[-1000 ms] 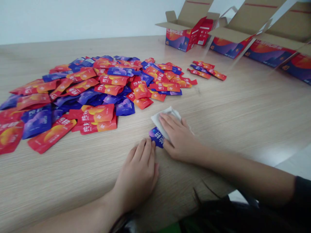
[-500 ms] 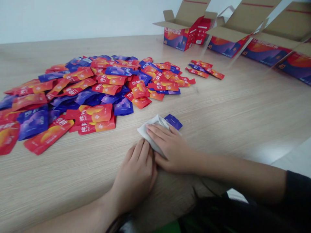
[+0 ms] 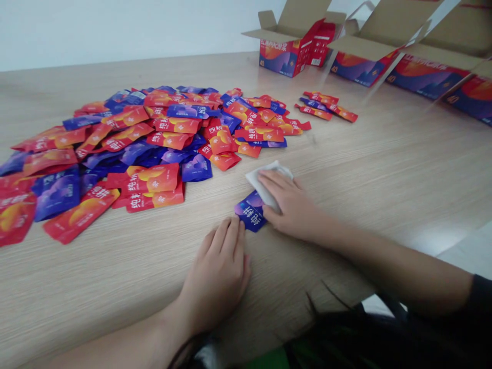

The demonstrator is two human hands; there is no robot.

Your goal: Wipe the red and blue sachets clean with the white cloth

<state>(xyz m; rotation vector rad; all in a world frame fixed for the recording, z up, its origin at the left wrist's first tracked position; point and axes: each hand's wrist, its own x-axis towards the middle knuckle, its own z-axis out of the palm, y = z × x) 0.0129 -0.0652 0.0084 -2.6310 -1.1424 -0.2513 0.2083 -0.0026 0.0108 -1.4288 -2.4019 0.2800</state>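
Note:
My right hand point(image 3: 290, 205) presses a folded white cloth point(image 3: 266, 183) flat against the wooden table, its fingers lying over the cloth. The cloth's lower edge overlaps a blue-purple sachet point(image 3: 249, 211), which lies on the table between my hands. My left hand point(image 3: 215, 271) rests palm down just below that sachet, with its fingertips near the sachet's lower edge and nothing in it. A large loose pile of red-orange and blue sachets point(image 3: 154, 138) spreads to the left.
A short stack of red sachets point(image 3: 322, 105) lies at the far right of the pile. Open cardboard cartons with red, orange and blue printed sides point(image 3: 280, 57) stand along the back of the table. Dark hair point(image 3: 365, 333) shows at the bottom edge of the view.
My right hand and the cloth have slid up and right, away from my left hand. The blue sachet now lies left of the cloth, no longer beyond it.

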